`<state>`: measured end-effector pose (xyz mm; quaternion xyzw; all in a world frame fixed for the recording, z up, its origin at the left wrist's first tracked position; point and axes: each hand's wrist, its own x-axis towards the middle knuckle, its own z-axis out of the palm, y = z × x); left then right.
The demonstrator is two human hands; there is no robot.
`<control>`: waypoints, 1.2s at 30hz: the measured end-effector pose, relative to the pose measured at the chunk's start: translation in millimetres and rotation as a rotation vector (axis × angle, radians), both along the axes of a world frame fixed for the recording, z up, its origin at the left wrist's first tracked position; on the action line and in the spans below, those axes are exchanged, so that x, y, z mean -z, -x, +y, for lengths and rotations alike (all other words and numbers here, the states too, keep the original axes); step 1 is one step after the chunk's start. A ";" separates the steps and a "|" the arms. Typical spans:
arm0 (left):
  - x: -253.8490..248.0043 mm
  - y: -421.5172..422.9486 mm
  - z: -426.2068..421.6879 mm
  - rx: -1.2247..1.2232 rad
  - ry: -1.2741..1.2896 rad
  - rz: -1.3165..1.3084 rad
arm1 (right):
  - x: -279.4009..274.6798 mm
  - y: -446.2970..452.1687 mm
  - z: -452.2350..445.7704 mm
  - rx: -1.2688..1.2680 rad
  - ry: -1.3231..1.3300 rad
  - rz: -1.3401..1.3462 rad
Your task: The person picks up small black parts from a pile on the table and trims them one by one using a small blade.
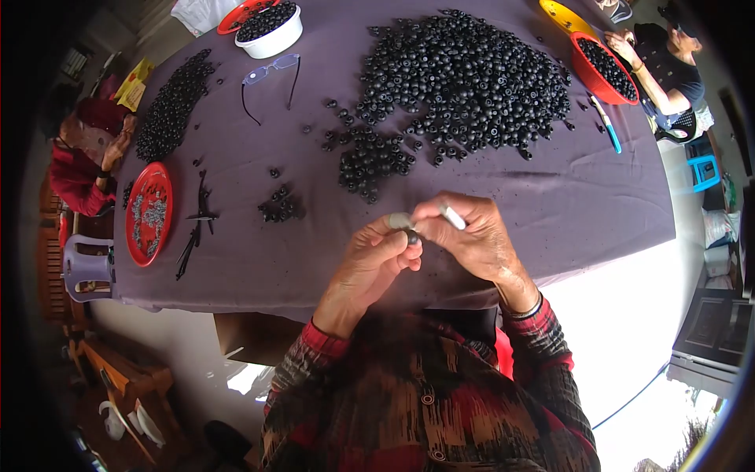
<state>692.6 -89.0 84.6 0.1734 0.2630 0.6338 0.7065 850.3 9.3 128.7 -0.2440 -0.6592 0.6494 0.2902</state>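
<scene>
My left hand point(366, 263) is closed around a small round black piece point(412, 236), pinched at the fingertips. A pale wrap point(399, 221) covers one of its fingers. My right hand point(480, 240) is closed on a slim tool with a white handle point(453, 217); its tip is hidden among the fingers by the black piece. Both hands meet above the table's near edge. Just beyond them lies a small heap of black pieces point(373, 161), next to a much larger pile point(468, 90). A few more pieces point(281, 206) sit to the left.
The purple tablecloth point(275, 263) carries a red tray point(150, 216) of small grey bits, black strips point(203, 208), glasses point(271, 73), a white bowl point(271, 39), a red bowl point(625, 94) and a blue-handled tool point(611, 134). People point(82, 157) sit at left and right.
</scene>
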 end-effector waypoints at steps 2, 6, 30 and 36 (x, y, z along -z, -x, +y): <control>0.1 -1.3 -0.8 -0.027 -0.018 -0.004 | -3.6 -4.1 2.3 0.072 -0.216 -0.121; -3.3 0.6 -1.9 -0.082 -0.020 -0.013 | -11.2 -17.7 -6.1 0.052 -0.386 -0.219; 7.4 -2.1 4.2 -0.087 -0.079 -0.049 | 9.3 -13.9 -14.4 0.056 -0.474 -0.076; 2.9 -3.6 5.1 -0.093 -0.069 -0.060 | 5.0 -15.0 -14.0 0.054 -0.504 -0.095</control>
